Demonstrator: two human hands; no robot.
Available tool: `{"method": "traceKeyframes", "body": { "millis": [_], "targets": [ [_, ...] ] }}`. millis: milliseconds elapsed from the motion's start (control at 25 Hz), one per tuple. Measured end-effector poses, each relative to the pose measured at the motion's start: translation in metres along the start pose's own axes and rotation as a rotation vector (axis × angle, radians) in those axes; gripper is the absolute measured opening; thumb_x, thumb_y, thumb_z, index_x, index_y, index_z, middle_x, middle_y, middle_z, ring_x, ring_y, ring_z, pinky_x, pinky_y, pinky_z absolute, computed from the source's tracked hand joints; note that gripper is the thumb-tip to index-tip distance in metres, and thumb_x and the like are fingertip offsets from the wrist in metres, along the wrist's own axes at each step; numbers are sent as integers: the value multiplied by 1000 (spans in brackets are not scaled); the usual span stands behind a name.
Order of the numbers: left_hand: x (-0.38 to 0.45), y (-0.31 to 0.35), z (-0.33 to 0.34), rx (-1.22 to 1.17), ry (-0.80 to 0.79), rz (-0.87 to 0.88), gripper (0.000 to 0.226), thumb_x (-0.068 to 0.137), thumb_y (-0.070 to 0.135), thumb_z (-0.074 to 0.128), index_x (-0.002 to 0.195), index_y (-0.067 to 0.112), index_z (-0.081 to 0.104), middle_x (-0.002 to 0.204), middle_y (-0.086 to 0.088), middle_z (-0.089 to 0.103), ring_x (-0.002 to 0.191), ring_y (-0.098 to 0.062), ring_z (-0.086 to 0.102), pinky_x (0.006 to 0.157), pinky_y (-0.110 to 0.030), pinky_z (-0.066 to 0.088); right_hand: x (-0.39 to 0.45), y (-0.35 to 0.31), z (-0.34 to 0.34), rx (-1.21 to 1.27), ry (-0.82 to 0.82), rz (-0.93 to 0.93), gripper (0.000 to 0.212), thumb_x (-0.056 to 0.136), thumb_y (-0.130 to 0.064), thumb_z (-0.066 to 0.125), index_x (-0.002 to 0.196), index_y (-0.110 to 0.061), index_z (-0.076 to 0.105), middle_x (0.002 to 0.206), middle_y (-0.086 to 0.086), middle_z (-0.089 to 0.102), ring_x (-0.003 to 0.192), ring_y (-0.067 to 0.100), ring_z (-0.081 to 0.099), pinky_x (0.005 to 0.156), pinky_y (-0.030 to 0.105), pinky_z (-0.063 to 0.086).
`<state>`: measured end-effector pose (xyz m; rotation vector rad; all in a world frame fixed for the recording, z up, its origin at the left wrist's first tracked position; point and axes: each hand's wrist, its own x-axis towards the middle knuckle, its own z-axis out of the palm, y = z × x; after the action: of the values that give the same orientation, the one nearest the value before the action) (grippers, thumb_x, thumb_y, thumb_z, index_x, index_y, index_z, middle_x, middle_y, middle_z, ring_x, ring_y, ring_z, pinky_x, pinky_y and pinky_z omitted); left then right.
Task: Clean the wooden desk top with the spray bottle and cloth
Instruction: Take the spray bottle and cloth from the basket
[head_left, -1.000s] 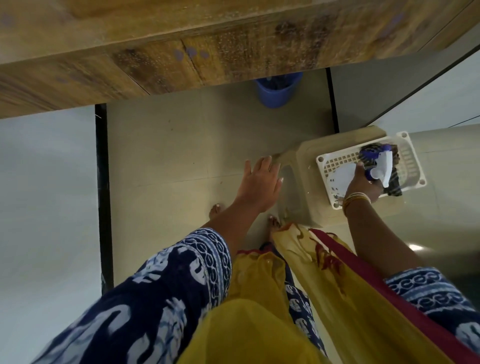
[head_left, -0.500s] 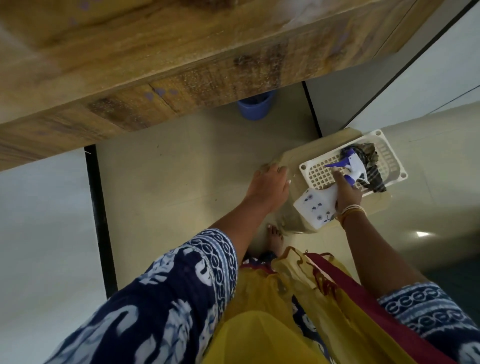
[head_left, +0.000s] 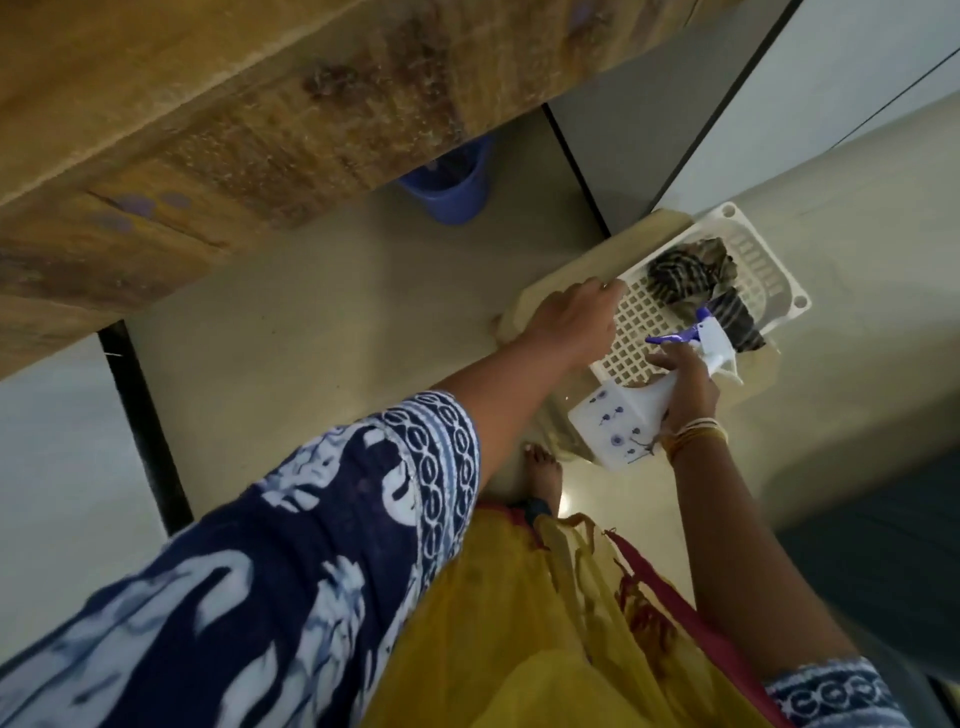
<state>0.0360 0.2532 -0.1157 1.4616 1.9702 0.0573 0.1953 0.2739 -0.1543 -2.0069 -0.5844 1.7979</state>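
Right hand (head_left: 685, 382): fingers curled round the neck of a white plastic spray bottle with purple trigger and nozzle (head_left: 631, 418), held tilted over the near edge of a white perforated plastic basket (head_left: 763, 260).

Left hand (head_left: 571, 314): reaches to the basket's left rim, fingers extended together, tips at the rim; whether they grip it cannot be told.

Dark striped crumpled cloth (head_left: 685, 273): lies inside the basket, far end.

Basket: sits on a beige plastic stool (head_left: 571, 275).

Worn wooden desk top (head_left: 234, 104): upper left.

Blue plastic bucket (head_left: 449, 189): on the floor beneath the desk.
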Motion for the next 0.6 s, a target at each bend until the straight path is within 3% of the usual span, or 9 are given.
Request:
{"method": "traceKeyframes", "body": {
  "millis": [120,280,440,520,600],
  "targets": [
    [36,10,8,19,26,41,49,94,10,42,143,19,41,139,-7,48,114,-31,55,84,-39,44,15,-1,-3,32,-31,22,12,81,-25,64,77,-13,68,76,-1,68,57,14,59,57,27,50],
    [83,30,25,102,88,179,40,95,10,48,135,16,48,137,-4,50,115,-29,57,83,-39,48,40,0,-8,77,-33,33,18,78,-28,64,83,-12,66,88,8,71,62,22,58,61,30,53],
    [122,43,46,263,-85,346,68,94,15,58,152,26,25,163,-1,15,149,-21,17,110,-39,30,56,2,-16,131,-60,87,32,68,-37,66,82,-8,68,99,14,72,79,34,65,80,46,56],
    [134,46,53,332,-162,309,74,94,15,58,154,31,18,164,-2,8,151,-22,8,114,-41,25,60,0,-18,155,-91,55,30,70,-34,64,84,-7,66,94,11,69,67,27,61,68,37,54],
    [142,50,59,378,-113,287,68,95,19,56,153,28,21,158,-8,22,146,-26,20,109,-40,31,70,-1,-21,194,-113,22,19,82,-27,59,85,-8,62,86,7,67,54,18,56,56,28,51]
  ]
}}
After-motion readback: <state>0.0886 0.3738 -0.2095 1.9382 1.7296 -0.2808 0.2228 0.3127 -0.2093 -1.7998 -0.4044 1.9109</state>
